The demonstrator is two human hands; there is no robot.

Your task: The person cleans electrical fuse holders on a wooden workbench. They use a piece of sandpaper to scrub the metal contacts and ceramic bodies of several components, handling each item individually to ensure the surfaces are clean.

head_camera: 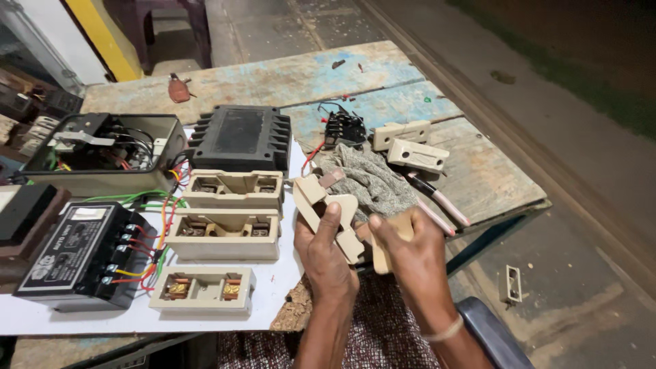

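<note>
My left hand [326, 256] grips a cream fuse carrier [321, 205] with a metal contact tab at its upper end, thumb laid across its middle. My right hand [410, 256] is closed around another cream piece [384, 254] that touches the carrier's lower end. Both hands hover over the near edge of the worn wooden table [273, 78]. A grey woven cloth [372, 181] lies just behind the hands.
Three cream fuse bases [232, 190] [224, 234] [203, 290] sit in a column on a white board [283, 273]. A black ribbed cover [239, 139], an open switch box [102, 147], a black unit with coloured wires [82, 253], two cream carriers [402, 132] [418, 156] and a pink-handled tool [441, 199] lie around.
</note>
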